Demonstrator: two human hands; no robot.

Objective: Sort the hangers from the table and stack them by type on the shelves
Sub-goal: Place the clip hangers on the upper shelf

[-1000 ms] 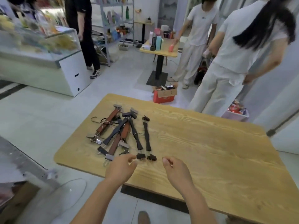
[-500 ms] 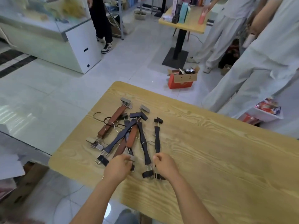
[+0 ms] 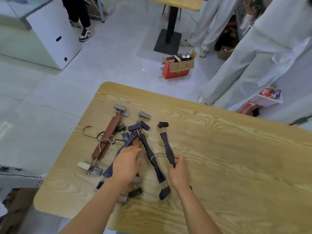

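Several clip hangers lie in a loose pile on the left part of the wooden table point(image 3: 236, 166). A brown wooden hanger point(image 3: 108, 135) with metal clips lies at the left. Dark blue hangers point(image 3: 152, 156) cross each other in the middle. A separate dark blue hanger point(image 3: 166, 144) lies at the right of the pile. My right hand point(image 3: 179, 173) pinches its near part between thumb and fingers. My left hand point(image 3: 126, 162) lies over the crossed blue and brown hangers in the middle, fingers bent onto them; what they hold is hidden.
Two people in white clothes point(image 3: 253, 53) stand beyond the table's far right. An orange cardboard box point(image 3: 177, 66) sits on the floor near a pedestal table point(image 3: 170, 38). A white counter point(image 3: 47, 34) stands far left, with a person in dark trousers point(image 3: 79, 16) beside it.
My view has tilted down and closer to the table. Both hands have moved forward onto the pile; my right hand has taken hold of the rightmost blue hanger, my left now covers the middle ones.
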